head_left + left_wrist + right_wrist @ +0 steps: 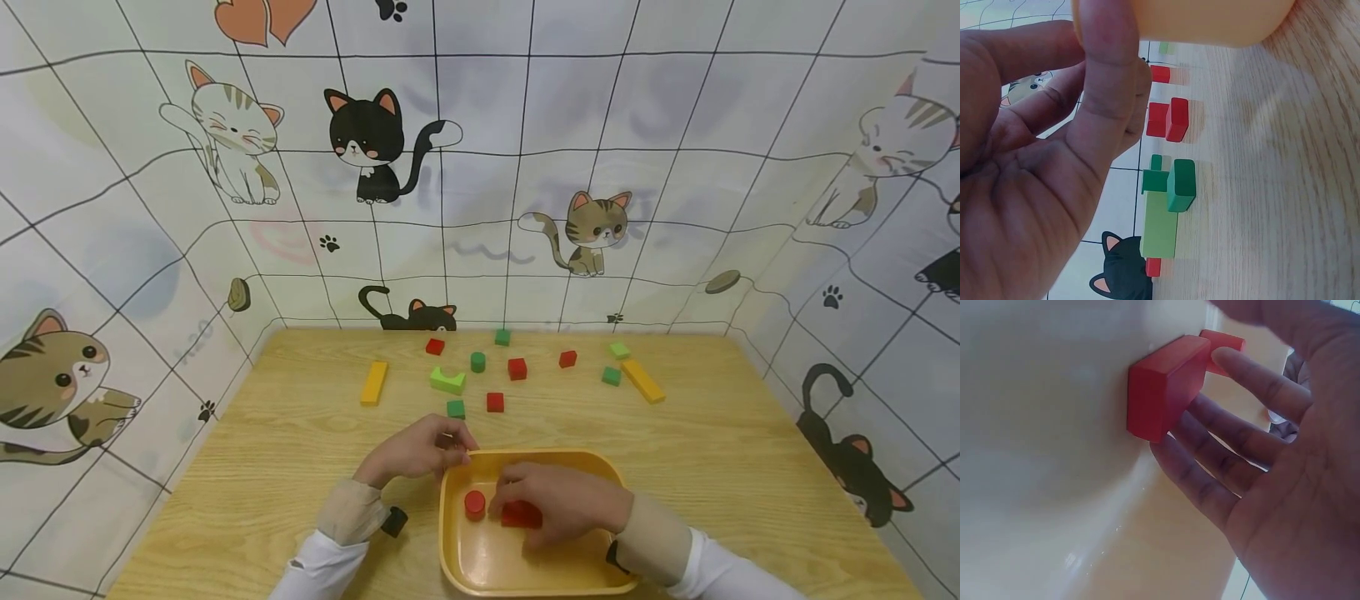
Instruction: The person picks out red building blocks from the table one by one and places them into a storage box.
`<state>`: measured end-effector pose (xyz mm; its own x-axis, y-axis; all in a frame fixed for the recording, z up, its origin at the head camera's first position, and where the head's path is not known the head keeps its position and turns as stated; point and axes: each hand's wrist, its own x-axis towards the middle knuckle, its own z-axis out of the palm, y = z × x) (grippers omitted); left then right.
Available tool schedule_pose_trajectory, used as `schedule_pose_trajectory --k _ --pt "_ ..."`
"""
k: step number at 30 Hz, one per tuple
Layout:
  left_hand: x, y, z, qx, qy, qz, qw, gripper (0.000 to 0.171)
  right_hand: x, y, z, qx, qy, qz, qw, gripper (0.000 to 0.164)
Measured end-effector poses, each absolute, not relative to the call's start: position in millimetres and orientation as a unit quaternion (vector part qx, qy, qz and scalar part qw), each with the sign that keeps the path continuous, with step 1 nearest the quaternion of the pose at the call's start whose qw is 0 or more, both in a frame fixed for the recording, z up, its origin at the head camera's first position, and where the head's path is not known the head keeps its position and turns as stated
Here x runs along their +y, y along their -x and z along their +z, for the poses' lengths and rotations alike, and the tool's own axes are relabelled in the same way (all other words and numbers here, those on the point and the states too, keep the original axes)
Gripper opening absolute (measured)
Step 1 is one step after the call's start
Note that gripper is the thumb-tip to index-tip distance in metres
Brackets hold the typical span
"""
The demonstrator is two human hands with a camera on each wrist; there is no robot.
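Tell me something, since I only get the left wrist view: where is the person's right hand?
Observer: The right hand is reaching inside the yellow plastic-looking tray.

Visitor: Oh! What is it nearest to in there?

Observer: A red flat-sided block, seen up close in the right wrist view.

Visitor: Is that block alone in the tray?

Observer: No, a short red cylinder stands to its left in the head view.

Head cam bright; R-wrist cam dimmer, w/ tray (1054, 481) glare.
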<state>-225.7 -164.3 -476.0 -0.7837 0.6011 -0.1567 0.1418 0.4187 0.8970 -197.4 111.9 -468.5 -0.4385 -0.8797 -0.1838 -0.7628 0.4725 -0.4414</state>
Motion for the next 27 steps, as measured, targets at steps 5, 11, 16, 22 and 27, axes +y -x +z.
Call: schedule_pose_trajectory --k 5,11,16,22,27 --pt "-165 225 -476 0.806 -0.227 0.492 0.239 0.01 115 195 -465 0.831 0.495 -0.153 0.201 0.056" --pt "-165 225 -477 0.804 -0.229 0.494 0.24 0.012 119 194 -456 0.822 0.508 -0.164 0.196 0.064" --pt "-165 226 -477 0.805 -0.23 0.493 0.238 0.012 122 196 -447 0.82 0.511 -0.16 0.2 0.073" --pt "-165 227 -478 0.805 -0.227 0.493 0.24 0.01 126 197 -434 0.824 0.491 -0.196 0.204 0.077" --pt "-165 227 -478 0.808 -0.225 0.49 0.238 0.009 132 201 -424 0.838 0.453 -0.236 0.19 0.078"
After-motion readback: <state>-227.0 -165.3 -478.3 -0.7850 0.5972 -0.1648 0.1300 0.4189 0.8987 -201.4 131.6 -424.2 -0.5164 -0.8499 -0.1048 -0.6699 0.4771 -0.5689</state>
